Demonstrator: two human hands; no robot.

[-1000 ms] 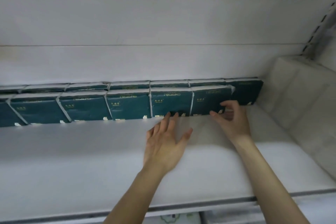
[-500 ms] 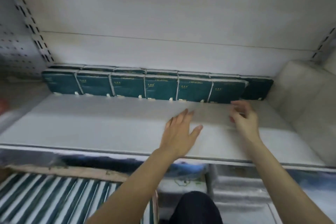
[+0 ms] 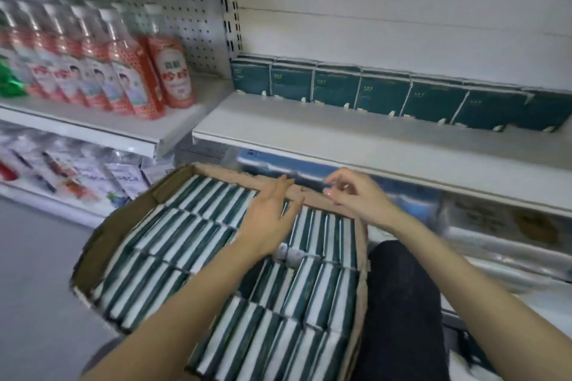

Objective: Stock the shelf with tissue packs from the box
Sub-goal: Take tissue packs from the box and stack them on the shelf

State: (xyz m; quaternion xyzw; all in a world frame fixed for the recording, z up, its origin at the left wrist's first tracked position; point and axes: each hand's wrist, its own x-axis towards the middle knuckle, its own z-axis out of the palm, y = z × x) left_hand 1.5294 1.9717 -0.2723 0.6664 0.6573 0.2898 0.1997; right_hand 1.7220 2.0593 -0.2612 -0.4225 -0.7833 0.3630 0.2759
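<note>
White metal shelf runs across my head view, with a row of dark green tissue packs standing upright along its back. Below it, close in front of me, sits the open cardboard box, filled with boxed packs set on edge in tight rows. I see my left grip over those near the box's far wall, fingers straight and spread, holding nothing; whether it touches them I cannot tell. Just beside it, my right grip is blurred, fingers loosely curled, nothing visible in it. Red-labelled bottles line the neighbouring shelf to the left.
</note>
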